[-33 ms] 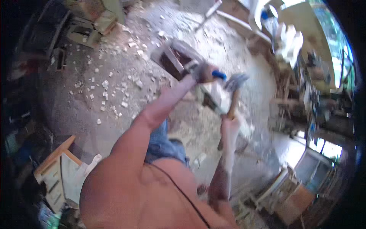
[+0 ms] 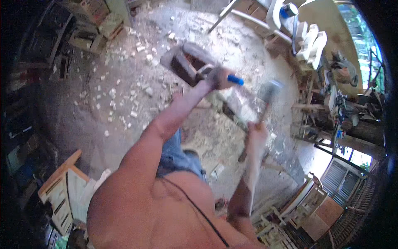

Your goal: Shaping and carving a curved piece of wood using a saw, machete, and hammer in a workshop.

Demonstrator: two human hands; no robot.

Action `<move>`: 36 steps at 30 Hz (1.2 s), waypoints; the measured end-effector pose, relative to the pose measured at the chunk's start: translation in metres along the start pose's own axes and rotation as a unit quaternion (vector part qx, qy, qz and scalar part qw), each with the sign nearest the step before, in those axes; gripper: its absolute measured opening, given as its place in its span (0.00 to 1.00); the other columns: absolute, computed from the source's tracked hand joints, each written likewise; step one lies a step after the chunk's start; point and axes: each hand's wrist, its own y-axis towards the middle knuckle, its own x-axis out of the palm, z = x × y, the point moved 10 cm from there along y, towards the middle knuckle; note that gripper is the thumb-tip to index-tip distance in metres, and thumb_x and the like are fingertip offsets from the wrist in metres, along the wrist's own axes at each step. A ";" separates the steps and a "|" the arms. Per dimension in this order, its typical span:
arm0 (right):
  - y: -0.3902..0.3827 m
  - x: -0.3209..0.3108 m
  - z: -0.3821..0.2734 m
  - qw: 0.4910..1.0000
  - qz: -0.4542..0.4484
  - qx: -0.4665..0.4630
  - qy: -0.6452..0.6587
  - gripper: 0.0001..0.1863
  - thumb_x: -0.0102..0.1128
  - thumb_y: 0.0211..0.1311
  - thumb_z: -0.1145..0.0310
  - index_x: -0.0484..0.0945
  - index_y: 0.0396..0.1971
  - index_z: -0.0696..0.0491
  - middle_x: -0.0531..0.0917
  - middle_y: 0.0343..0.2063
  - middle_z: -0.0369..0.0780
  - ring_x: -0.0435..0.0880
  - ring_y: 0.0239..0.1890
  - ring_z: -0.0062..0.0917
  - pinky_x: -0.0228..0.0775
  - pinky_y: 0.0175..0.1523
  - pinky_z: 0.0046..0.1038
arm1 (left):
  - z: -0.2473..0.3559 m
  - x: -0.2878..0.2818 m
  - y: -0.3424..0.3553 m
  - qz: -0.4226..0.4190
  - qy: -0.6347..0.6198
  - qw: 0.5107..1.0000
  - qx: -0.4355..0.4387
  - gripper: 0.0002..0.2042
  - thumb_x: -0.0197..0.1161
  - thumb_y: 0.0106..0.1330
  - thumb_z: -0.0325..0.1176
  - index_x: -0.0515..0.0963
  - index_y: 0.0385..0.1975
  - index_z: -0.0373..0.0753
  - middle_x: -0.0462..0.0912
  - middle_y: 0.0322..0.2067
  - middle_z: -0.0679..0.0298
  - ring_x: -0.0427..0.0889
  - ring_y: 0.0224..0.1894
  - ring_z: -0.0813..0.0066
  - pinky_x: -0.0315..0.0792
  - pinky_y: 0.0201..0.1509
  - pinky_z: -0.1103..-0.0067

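My left hand [image 2: 220,79] is closed round a chisel, and its blue handle [image 2: 236,79] sticks out on the right of the fist. The fingers hide most of its blade. Just left of that hand stands a dark wooden frame-like piece [image 2: 180,68] with an opening through it. My right hand [image 2: 256,135] grips the wooden handle of a hammer [image 2: 273,89]. Motion blurs the hammer's head, which is up and apart from the chisel handle. Between my hands lies a pale, worn wooden beam [image 2: 238,110], partly covered by dust.
Several wood chips [image 2: 112,93] are scattered over the dusty floor on the left. At the upper right, pale shaped wooden parts [image 2: 311,43] rest by a bench. A wooden drawer-like piece [image 2: 62,195] stands at the lower left, and stacked boards [image 2: 321,220] are at the lower right.
The hammer's head has swung to the right, away from the chisel handle, and my right hand has shifted slightly right. My left hand keeps its grip almost in place.
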 end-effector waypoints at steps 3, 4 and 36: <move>-0.014 -0.134 -0.010 0.907 0.247 0.019 0.340 0.14 0.58 0.72 0.60 0.74 0.28 0.51 0.70 0.17 0.31 0.71 0.19 0.17 0.70 0.25 0.26 | -0.008 -0.006 0.016 -0.009 -0.049 0.999 -0.017 0.03 0.66 0.56 0.31 0.80 0.26 0.41 0.83 0.24 0.53 0.86 0.30 0.52 0.75 0.32 0.62; -0.010 -0.172 -0.030 0.885 0.251 -0.074 0.385 0.17 0.58 0.73 0.54 0.76 0.30 0.51 0.73 0.19 0.32 0.73 0.20 0.18 0.69 0.25 0.25 | -0.003 -0.007 0.019 -0.009 -0.051 0.999 -0.013 0.03 0.67 0.56 0.31 0.82 0.27 0.41 0.84 0.25 0.53 0.86 0.31 0.52 0.76 0.33 0.64; -0.011 -0.017 0.078 0.957 0.056 0.137 0.249 0.11 0.66 0.66 0.66 0.76 0.28 0.55 0.73 0.16 0.32 0.70 0.13 0.15 0.60 0.17 0.22 | 0.083 -0.006 0.033 -0.035 -0.038 0.998 0.046 0.07 0.68 0.53 0.37 0.77 0.21 0.45 0.83 0.20 0.56 0.87 0.26 0.53 0.79 0.32 0.63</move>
